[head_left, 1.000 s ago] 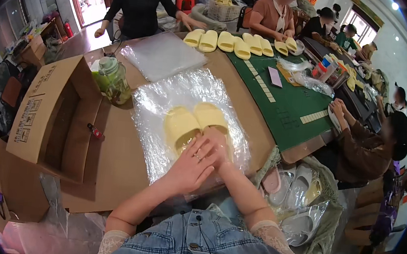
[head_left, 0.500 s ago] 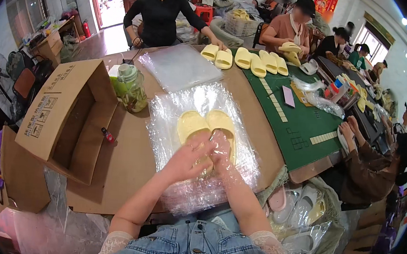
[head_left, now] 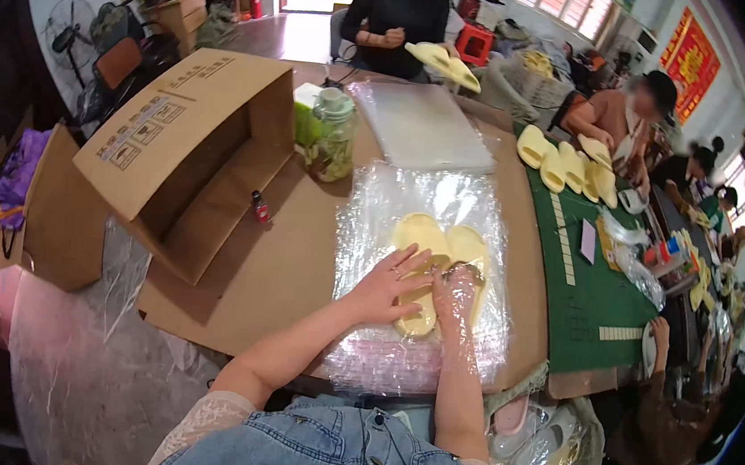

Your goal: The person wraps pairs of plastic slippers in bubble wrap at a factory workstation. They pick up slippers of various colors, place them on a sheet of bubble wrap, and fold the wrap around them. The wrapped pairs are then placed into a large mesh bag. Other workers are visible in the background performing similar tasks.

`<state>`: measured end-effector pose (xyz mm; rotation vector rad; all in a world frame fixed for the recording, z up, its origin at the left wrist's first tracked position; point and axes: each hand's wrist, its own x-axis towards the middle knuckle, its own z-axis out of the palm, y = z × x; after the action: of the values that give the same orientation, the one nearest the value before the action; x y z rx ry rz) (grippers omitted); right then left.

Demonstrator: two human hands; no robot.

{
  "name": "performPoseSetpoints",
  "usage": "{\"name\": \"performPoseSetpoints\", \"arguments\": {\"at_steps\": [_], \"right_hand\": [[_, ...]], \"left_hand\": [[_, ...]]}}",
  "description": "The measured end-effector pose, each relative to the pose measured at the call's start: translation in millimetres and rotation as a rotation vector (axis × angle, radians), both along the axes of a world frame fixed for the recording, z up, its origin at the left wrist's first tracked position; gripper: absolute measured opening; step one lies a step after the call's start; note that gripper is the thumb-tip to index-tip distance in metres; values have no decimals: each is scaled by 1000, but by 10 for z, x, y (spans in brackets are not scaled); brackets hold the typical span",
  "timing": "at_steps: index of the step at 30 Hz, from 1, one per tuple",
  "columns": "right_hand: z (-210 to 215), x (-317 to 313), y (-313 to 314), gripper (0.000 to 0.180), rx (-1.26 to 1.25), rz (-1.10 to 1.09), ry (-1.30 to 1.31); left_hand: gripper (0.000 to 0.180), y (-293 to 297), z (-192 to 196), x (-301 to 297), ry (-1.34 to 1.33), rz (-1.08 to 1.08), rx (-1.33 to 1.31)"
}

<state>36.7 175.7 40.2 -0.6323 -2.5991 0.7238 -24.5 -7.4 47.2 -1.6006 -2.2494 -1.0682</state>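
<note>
A pair of pale yellow slide slippers lies inside a clear plastic bag on a stack of similar bags. My right hand is inside that bag, its wrist and forearm under the film. Its fingers close on the slippers at their inner sides, though the strap openings partly hide the fingertips. My left hand rests on the outside of the bag over the left slipper, with its fingers spread.
An open cardboard box lies on its side at the left, near a small dark red bottle. A lidded jar and flat clear bags stand farther back. Yellow slippers line the green mat. Co-workers sit around.
The view has swung left, so the table appears farther right. My left hand's fingers have spread over the bag. Across the table, a co-worker has lifted a pair of yellow slippers off the tabletop.
</note>
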Motion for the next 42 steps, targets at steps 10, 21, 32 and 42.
{"name": "performPoseSetpoints", "arguments": {"at_steps": [10, 21, 32, 42], "right_hand": [[133, 741, -138, 60, -519, 276, 163], [969, 1959, -129, 20, -810, 794, -24], [595, 1220, -83, 55, 253, 243, 55], [445, 1566, 145, 28, 57, 151, 150]], "left_hand": [[51, -35, 12, -5, -30, -6, 45], [51, -26, 48, 13, -79, 36, 57], [64, 31, -7, -33, -101, 108, -26], [70, 28, -77, -23, -155, 200, -85]]}}
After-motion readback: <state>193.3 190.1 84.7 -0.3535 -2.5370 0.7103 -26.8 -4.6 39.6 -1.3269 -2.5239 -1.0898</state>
